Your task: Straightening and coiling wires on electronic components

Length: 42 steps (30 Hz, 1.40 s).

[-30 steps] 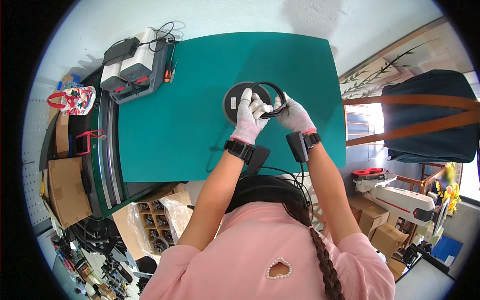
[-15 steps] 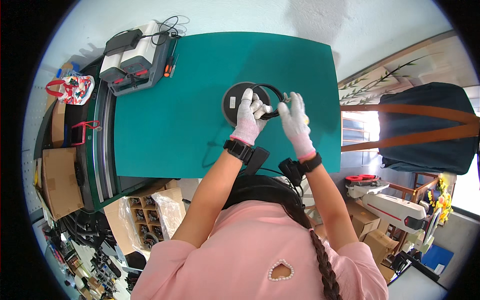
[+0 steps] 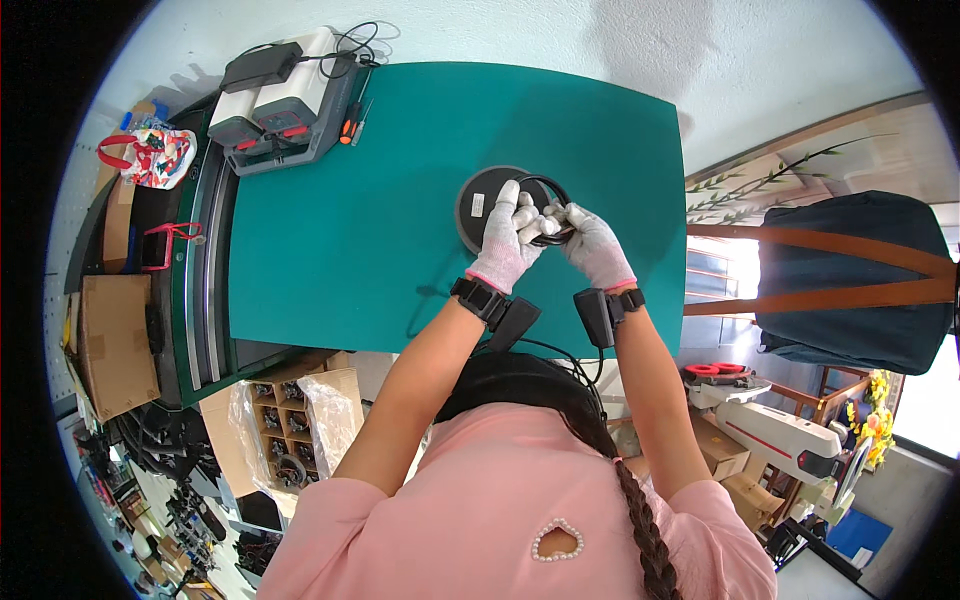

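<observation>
A round dark disc with a small white label [image 3: 478,205] lies on the green tabletop, partly covered by my left hand. My left hand [image 3: 507,236], in a white knit glove, is closed on a coiled black cable [image 3: 552,183] at the disc's right side. From the right, my gloved right hand [image 3: 596,246] pinches the same coil, its fingertips close to those of the left. The lower part of the loop is mostly hidden by my fingers.
On the green table [image 3: 340,240], a grey and white twin-bay device [image 3: 280,105] with a black adapter [image 3: 262,68] stands at the far left. An orange-handled screwdriver [image 3: 349,130] lies beside it. A partitioned cardboard box [image 3: 290,430] stands below the table's near left edge.
My right hand has come in from an open, spread pose right of the coil and closed on it. The left hand keeps its grip.
</observation>
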Each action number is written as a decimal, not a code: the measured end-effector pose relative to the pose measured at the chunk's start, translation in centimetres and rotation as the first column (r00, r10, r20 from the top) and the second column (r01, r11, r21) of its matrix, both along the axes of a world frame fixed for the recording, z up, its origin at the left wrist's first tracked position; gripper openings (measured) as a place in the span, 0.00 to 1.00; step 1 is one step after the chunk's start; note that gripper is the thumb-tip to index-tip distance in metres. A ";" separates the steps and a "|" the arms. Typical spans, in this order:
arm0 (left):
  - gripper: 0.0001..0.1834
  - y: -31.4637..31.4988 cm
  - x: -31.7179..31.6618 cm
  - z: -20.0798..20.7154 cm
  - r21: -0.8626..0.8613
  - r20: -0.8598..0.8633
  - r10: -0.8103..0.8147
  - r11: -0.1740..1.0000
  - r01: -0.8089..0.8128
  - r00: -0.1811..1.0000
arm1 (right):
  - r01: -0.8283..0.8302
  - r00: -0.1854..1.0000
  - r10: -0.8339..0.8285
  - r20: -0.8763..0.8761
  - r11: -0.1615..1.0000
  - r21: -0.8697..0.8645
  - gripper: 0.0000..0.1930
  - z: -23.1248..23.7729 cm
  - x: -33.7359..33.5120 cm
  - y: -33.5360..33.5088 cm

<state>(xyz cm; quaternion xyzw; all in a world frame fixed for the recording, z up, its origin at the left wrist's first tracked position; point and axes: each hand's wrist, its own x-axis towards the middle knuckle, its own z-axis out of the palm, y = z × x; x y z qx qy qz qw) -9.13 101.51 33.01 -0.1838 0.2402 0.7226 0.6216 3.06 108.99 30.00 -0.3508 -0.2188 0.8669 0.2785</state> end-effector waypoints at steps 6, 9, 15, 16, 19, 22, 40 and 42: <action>0.18 -0.3 -0.3 -0.9 0.090 0.039 -0.035 0.995 0.031 0.999 | 0.018 0.984 -0.061 -0.170 0.970 -0.242 0.16 -0.5 0.3 -0.6; 0.18 -0.1 -0.2 -1.1 0.054 0.058 -0.016 0.998 0.013 0.998 | -0.010 0.978 -0.045 -0.204 0.966 -0.259 0.16 -0.6 0.6 -0.2; 0.17 0.2 0.0 -1.3 0.120 0.033 -0.029 0.992 0.024 0.999 | -0.213 0.828 0.008 -0.561 0.929 -0.302 0.17 -2.8 0.4 0.2; 0.17 0.0 -0.2 -1.3 0.118 0.033 -0.022 0.993 0.018 0.999 | -0.048 0.941 -0.068 -0.332 0.943 -0.330 0.17 -1.0 -0.5 -0.6; 0.18 -0.2 -0.4 -1.2 0.077 0.041 -0.016 0.997 0.013 0.999 | 0.117 0.983 -0.160 -0.094 0.929 -0.352 0.15 0.5 -0.7 -0.8; 0.20 -0.3 -0.1 0.4 0.151 0.165 -0.010 0.988 -0.015 0.986 | 0.130 0.977 -0.184 -0.104 0.912 -0.388 0.13 -0.6 0.0 0.0; 0.17 -1.6 0.5 -0.2 0.350 0.060 0.038 0.935 -0.056 0.997 | -0.168 0.941 0.087 0.328 0.958 0.230 0.22 2.4 7.2 -0.8; 0.16 -1.5 0.1 -0.1 0.264 0.017 0.039 0.963 -0.042 0.999 | -0.188 0.946 0.102 0.307 0.946 0.264 0.23 2.3 9.5 -0.7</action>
